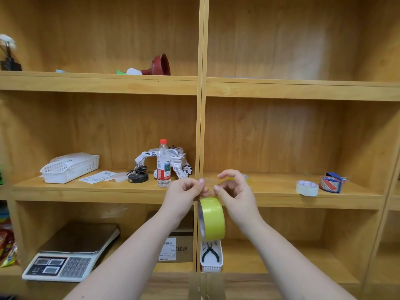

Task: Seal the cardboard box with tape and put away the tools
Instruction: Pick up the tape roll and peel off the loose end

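Water bottle beside toy robot on middle shelf; white basket leftward; scale below.

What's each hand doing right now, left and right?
Left hand: closed, pinching the free end of the yellow-green tape roll.
Right hand: thumb and forefinger pinched on the same tape end, other fingers raised.
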The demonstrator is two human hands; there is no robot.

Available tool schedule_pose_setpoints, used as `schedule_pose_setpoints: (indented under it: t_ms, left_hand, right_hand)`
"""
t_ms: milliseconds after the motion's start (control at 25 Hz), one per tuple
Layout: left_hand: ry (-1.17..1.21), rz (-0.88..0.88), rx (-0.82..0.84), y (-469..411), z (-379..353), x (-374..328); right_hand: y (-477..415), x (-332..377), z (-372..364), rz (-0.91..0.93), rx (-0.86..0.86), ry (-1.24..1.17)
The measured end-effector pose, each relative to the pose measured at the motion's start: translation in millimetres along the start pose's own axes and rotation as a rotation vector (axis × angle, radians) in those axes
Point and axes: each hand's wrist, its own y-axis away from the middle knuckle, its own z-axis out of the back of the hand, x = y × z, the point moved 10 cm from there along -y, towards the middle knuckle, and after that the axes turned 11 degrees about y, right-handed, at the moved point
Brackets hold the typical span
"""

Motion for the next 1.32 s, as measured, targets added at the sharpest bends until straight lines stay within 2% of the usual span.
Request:
schedule_pose_setpoints:
  t_ms: [200, 440, 680, 960, 1320]
  left_hand:
    - [0.021, 0.055, 0.002, 1, -6, 9]
    - [-0.041, 0.078, 0.028, 2, -11, 20]
    - [-0.359, 0.075, -0.016, 1, -14, 27]
    - [-0.566, 0.057, -0.043, 1, -19, 31]
    - [-0.516, 0.040, -0.068, 2, -16, 40]
  right_hand:
    - [-1, -9, -5, -0.020, 0.070, 0.012]
    - [4, -23, 5, -0.100, 0.032, 0.075]
    - [16, -35, 11, -0.157, -0.020, 0.201]
    - [21, -29, 16, -0.122, -0.090, 0.462]
    - [21, -34, 10, -0.089, -0.039, 0.562]
